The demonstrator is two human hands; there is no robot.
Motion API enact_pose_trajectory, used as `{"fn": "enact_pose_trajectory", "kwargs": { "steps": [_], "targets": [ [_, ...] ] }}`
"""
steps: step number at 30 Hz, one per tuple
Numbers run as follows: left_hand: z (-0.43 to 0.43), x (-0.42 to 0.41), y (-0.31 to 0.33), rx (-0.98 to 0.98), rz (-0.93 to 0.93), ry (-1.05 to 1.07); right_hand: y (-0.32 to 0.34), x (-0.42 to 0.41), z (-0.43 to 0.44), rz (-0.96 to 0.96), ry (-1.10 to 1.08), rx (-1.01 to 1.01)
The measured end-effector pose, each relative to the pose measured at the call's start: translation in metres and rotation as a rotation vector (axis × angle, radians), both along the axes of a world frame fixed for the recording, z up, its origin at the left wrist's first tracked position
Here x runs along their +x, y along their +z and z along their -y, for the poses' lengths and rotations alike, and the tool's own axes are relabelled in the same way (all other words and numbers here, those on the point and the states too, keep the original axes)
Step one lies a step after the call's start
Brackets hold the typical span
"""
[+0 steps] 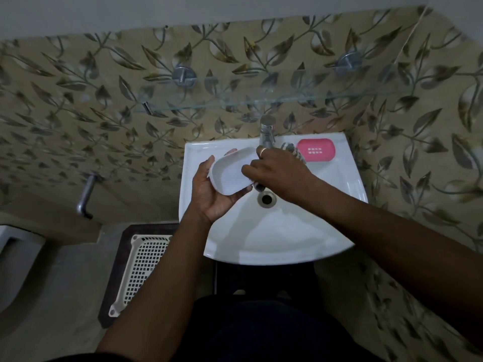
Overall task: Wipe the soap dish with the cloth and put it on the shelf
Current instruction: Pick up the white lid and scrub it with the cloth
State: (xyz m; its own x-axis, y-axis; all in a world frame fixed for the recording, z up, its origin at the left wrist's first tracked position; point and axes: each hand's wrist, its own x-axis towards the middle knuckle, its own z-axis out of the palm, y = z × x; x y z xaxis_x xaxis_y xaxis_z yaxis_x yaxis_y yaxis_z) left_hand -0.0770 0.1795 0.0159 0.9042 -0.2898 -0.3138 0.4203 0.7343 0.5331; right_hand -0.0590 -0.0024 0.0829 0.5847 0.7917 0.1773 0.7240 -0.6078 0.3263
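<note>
My left hand [213,190] grips a white oval soap dish [231,171] from below, over the basin of the white sink [287,231]. My right hand [277,169] holds a grey striped cloth [294,150] against the dish's right end; most of the cloth is hidden under the hand, with bits showing above it and below it near the drain. A pink perforated soap dish insert [316,150] lies on the sink's back right ledge. A glass shelf [261,101] hangs on the wall above the tap.
A chrome tap [267,133] stands at the sink's back centre, just behind my right hand. Two round metal brackets [183,75] hold the shelf. A cream plastic basket [142,267] sits on the floor at left, and a metal pipe [87,195] juts from the wall.
</note>
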Motion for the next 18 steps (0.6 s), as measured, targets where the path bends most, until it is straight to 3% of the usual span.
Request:
{"fn": "enact_pose_trajectory", "kwargs": {
  "steps": [4,8,13,18],
  "targets": [
    [0.001,0.002,0.008,0.025,0.081,0.061,-0.001,-0.003,-0.008,-0.112,-0.112,0.108],
    [0.003,0.003,0.010,0.055,0.131,0.103,-0.001,-0.014,-0.024,-0.391,-0.284,0.352],
    [0.003,0.013,0.010,0.034,0.027,0.202,-0.009,-0.021,-0.052,-0.634,-0.256,0.533],
    [-0.006,0.020,0.018,-0.024,0.023,0.215,0.013,-0.002,-0.049,-0.459,-0.278,0.511]
  ]
}}
